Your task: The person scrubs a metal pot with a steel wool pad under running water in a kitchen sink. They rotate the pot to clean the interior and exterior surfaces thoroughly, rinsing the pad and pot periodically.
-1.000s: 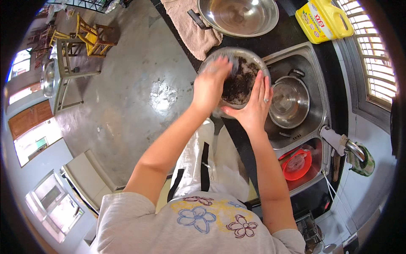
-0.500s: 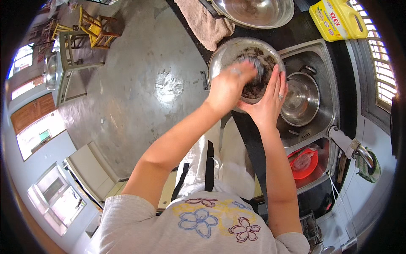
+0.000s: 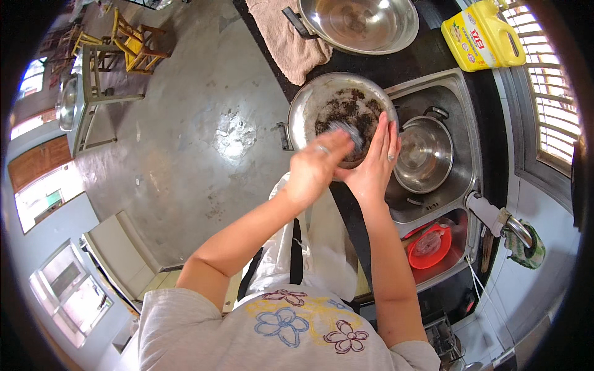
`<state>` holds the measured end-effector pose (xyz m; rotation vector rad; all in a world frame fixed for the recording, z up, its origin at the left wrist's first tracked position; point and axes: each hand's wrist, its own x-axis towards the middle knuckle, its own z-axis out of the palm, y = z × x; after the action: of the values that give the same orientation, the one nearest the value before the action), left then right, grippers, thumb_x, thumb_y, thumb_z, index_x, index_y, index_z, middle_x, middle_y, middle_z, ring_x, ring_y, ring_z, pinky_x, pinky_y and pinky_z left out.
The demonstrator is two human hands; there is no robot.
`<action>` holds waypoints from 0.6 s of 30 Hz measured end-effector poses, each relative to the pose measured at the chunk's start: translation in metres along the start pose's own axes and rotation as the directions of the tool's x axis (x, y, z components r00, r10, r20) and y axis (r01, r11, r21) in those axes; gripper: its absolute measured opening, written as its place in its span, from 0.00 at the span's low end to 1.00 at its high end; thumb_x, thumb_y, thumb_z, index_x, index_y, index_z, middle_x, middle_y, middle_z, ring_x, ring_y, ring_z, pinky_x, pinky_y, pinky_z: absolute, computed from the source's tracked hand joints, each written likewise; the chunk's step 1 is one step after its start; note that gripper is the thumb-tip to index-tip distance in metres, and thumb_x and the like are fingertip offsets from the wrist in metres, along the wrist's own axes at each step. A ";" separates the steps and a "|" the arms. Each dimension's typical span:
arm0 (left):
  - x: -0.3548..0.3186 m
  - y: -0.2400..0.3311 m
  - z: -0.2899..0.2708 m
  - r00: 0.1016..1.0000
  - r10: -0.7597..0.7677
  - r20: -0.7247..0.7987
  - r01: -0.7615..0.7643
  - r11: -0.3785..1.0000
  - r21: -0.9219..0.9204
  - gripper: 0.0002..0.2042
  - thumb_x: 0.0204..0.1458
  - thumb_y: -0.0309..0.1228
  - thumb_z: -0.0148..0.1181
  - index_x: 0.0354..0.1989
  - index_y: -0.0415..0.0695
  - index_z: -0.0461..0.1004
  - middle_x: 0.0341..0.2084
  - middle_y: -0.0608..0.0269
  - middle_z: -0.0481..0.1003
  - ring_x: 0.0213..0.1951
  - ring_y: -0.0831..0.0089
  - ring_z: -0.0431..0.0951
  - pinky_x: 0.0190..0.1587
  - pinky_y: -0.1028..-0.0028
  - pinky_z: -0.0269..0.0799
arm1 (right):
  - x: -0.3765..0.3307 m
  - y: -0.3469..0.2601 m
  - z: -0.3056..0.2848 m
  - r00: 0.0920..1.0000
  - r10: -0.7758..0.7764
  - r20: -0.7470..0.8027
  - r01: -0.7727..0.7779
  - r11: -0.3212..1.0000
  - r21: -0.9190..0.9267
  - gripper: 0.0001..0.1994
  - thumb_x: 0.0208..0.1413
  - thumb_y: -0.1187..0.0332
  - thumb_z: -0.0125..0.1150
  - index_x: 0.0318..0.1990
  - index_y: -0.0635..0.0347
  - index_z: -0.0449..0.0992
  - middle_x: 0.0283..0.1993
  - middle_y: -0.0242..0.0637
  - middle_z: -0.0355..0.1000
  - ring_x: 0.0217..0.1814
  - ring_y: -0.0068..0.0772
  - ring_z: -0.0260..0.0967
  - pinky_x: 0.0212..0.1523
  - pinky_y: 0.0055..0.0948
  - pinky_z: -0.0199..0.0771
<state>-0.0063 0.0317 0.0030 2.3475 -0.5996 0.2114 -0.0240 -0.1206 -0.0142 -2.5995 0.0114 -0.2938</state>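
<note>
A round stainless steel pot (image 3: 303, 111) with a side handle stands on the counter beside the sink. Dark burnt residue coats much of its round face; whether that is the inside or the base I cannot tell. My left hand (image 3: 312, 167) is closed round a grey scouring pad (image 3: 348, 136), slightly blurred, pressed on the lower part of the blackened area. Opposite it, my right hand (image 3: 371, 164) grips the pot's right side, fingers laid along the edge and thumb near the bottom.
In the sink (image 3: 464, 117) sits another steel pot (image 3: 427, 154); the smaller basin holds a red bowl (image 3: 430, 247). A large steel wok (image 3: 359, 25), a brown towel (image 3: 288, 37) and a yellow jug (image 3: 482, 37) stand beyond. The faucet (image 3: 516, 227) juts in at right.
My left hand has moved the scouring pad down and left over the residue, uncovering its upper part. My right hand keeps its grip on the pot. The whole view has shifted slightly.
</note>
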 end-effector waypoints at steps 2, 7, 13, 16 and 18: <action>0.012 -0.009 0.006 0.999 0.031 0.024 -0.029 0.997 -0.070 0.17 0.45 0.20 0.59 0.45 0.47 0.82 0.48 0.58 0.80 0.51 0.61 0.80 0.49 0.65 0.79 | 0.002 0.003 0.001 0.999 -0.024 -0.040 0.023 0.999 -0.036 0.71 0.25 0.32 0.74 0.74 0.68 0.46 0.77 0.45 0.50 0.77 0.52 0.46 0.72 0.56 0.46; 0.013 -0.015 0.001 0.971 -0.216 -0.107 0.222 0.974 0.043 0.14 0.50 0.20 0.59 0.44 0.46 0.81 0.49 0.56 0.79 0.47 0.58 0.82 0.46 0.64 0.80 | 0.005 0.000 -0.003 1.000 -0.018 0.025 0.018 1.000 -0.003 0.73 0.20 0.37 0.78 0.74 0.66 0.43 0.77 0.45 0.48 0.78 0.52 0.46 0.72 0.59 0.45; 0.038 -0.022 0.000 0.993 -0.104 -0.053 0.106 0.994 0.035 0.15 0.45 0.21 0.60 0.42 0.47 0.82 0.46 0.62 0.80 0.47 0.61 0.80 0.47 0.65 0.79 | 0.001 -0.001 0.002 0.997 -0.073 0.020 0.074 0.997 -0.036 0.73 0.22 0.33 0.76 0.74 0.68 0.43 0.77 0.46 0.47 0.78 0.52 0.44 0.72 0.59 0.44; 0.025 -0.025 -0.004 0.981 -0.160 -0.109 0.169 0.982 0.080 0.17 0.41 0.22 0.62 0.42 0.48 0.82 0.45 0.63 0.79 0.46 0.60 0.80 0.43 0.64 0.79 | 0.002 -0.005 -0.004 0.996 -0.048 0.077 0.049 0.999 -0.010 0.73 0.22 0.34 0.76 0.74 0.69 0.43 0.77 0.47 0.48 0.78 0.53 0.44 0.73 0.59 0.44; -0.011 0.001 0.000 0.997 -0.081 -0.002 0.081 0.995 0.063 0.18 0.39 0.23 0.63 0.42 0.47 0.82 0.43 0.63 0.79 0.45 0.60 0.80 0.42 0.63 0.79 | -0.003 0.003 0.002 0.996 -0.076 0.042 0.078 0.996 -0.032 0.73 0.21 0.35 0.77 0.74 0.69 0.43 0.77 0.47 0.48 0.78 0.56 0.44 0.73 0.59 0.44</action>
<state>-0.0166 0.0351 0.0000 2.4274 -0.5040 0.1948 -0.0268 -0.1222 -0.0184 -2.6430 -0.0992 -0.2701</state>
